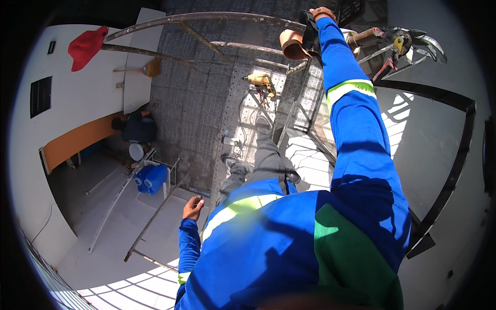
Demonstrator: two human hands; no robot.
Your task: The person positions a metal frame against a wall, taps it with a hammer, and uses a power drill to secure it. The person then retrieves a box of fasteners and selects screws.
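Observation:
My right arm stretches far forward to the top of the view. The right hand [324, 13] is closed at the black strap [310, 33] of a curved copper-coloured shield [294, 45]; its fingers are partly hidden. Beside it, at the far right, pliers with yellow and red handles [398, 45] and other tools hang by a metal tube end [365, 37]. My left hand [192, 207] hangs low at my left side, fingers loosely bent and slightly apart, with nothing visible in it. A yellow power drill [261, 82] with a dark cord lies on the perforated metal plank [235, 111] beneath my feet.
Scaffold tubes [222, 17] curve across the far side, with a red cloth item [87, 47] on one end. Below left, a person in dark clothes [140, 126] bends near a white bucket [137, 151] and blue jugs [152, 178]. A dark metal frame [467, 134] stands right.

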